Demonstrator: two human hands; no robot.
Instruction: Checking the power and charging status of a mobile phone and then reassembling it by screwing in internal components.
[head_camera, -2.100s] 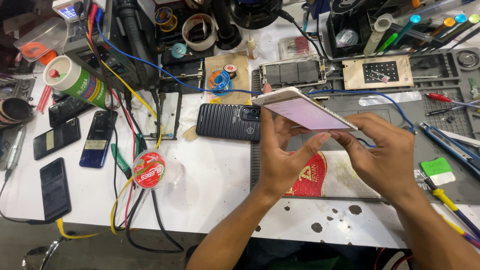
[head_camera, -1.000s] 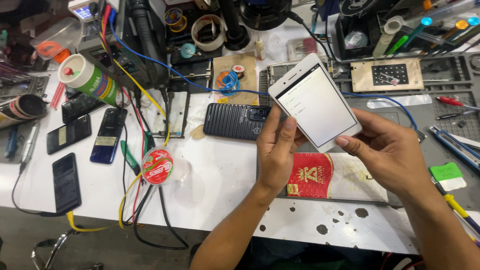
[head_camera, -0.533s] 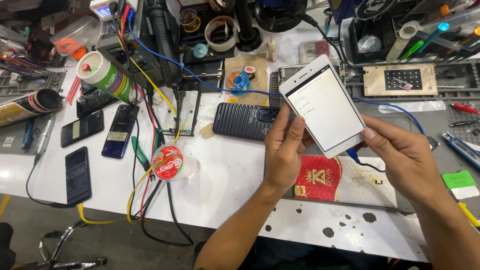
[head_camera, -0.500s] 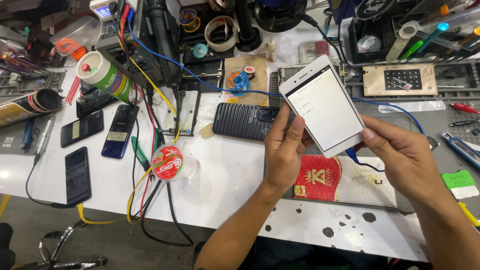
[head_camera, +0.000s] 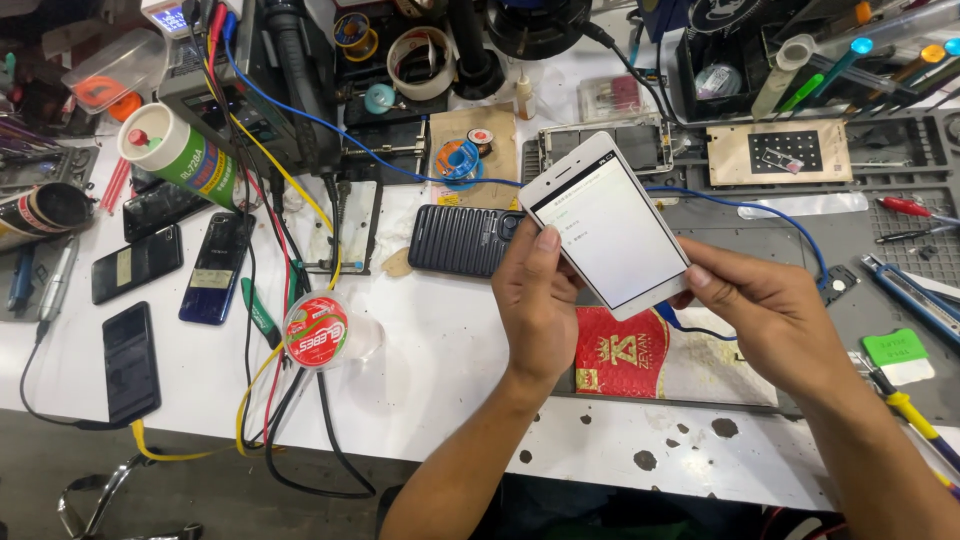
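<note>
Above the cluttered workbench (head_camera: 440, 330), my left hand (head_camera: 535, 305) and right hand (head_camera: 770, 315) both grip the white phone (head_camera: 607, 225), screen lit; a steady edge hold should keep my thumbs off the glass.

Single head cam, looks steeply down from above the white workbench (head_camera: 440, 330), close range. Bench's near edge runs along the frame bottom, cluttered back edge at top. No second view to overlap.

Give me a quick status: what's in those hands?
Both hands, left hand and right hand, hold white phone, screen lit. Blue cable trails behind. Nothing blocking.
</note>
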